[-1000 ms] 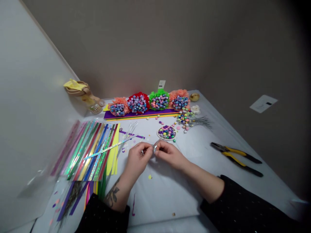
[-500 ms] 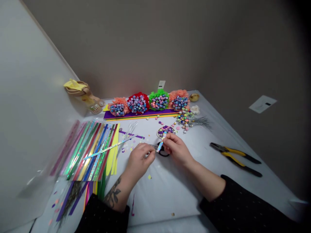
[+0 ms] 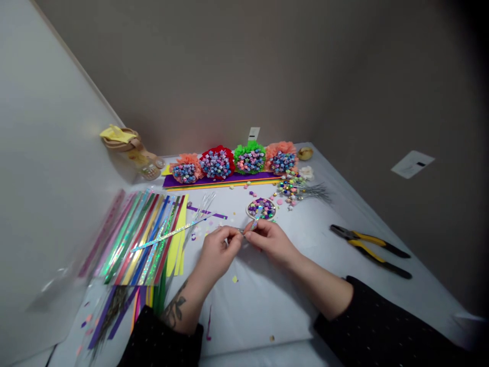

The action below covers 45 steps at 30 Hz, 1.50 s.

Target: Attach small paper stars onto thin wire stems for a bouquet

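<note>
Left hand: fingers closed, held item hidden. Right hand: fingers pinched holographic paper strip; light, flimsy, best held near base. Paper-star dish at 12 o'clock.

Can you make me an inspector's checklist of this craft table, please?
Surface: white-covered table, with small paper bits scattered on it.
Job's things: holographic paper strip held by the right hand; round dish of paper stars just beyond it.
Clutter: rows of shiny paper strips, yellow-handled pliers, paper star bunches on purple paper.
Grippers: left hand has its fingers pinched on something small and shiny, too small to tell; right-hand fingers grip the strip.
Cables: nothing seen.
Surroundings: grey wall behind the table.
</note>
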Each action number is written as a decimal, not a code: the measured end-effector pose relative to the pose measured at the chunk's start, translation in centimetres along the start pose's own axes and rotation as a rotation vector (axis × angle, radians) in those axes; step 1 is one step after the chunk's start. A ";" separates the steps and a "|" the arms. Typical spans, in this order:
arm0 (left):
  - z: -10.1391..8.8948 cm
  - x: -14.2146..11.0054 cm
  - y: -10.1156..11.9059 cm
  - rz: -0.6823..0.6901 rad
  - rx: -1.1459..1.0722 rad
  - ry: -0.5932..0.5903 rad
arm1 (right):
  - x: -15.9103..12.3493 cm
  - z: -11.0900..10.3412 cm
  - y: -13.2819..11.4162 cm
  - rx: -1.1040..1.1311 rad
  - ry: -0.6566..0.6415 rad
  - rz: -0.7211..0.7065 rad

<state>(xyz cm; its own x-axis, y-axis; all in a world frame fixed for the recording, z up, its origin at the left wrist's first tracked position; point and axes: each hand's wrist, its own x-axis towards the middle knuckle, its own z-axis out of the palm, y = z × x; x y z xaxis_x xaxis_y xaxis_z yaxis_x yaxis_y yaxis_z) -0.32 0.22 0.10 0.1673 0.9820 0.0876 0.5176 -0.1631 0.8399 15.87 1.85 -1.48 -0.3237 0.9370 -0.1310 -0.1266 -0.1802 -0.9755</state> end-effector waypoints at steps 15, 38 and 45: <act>0.1 -0.3 -0.3 0.190 0.109 -0.008 | 0.2 0.0 0.5 0.050 0.003 0.095; 0.1 -0.5 0.1 0.238 0.152 0.081 | 0.1 -0.1 0.1 -0.002 0.039 0.007; 0.1 -0.7 -0.4 0.502 0.413 0.100 | 0.1 0.0 -0.1 -0.037 0.043 0.001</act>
<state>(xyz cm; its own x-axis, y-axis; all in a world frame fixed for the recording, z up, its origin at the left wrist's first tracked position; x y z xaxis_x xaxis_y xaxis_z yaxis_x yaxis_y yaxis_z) -0.55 -0.39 -0.41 0.4041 0.7776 0.4816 0.6799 -0.6076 0.4106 15.84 1.93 -1.41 -0.2829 0.9490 -0.1390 -0.0909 -0.1708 -0.9811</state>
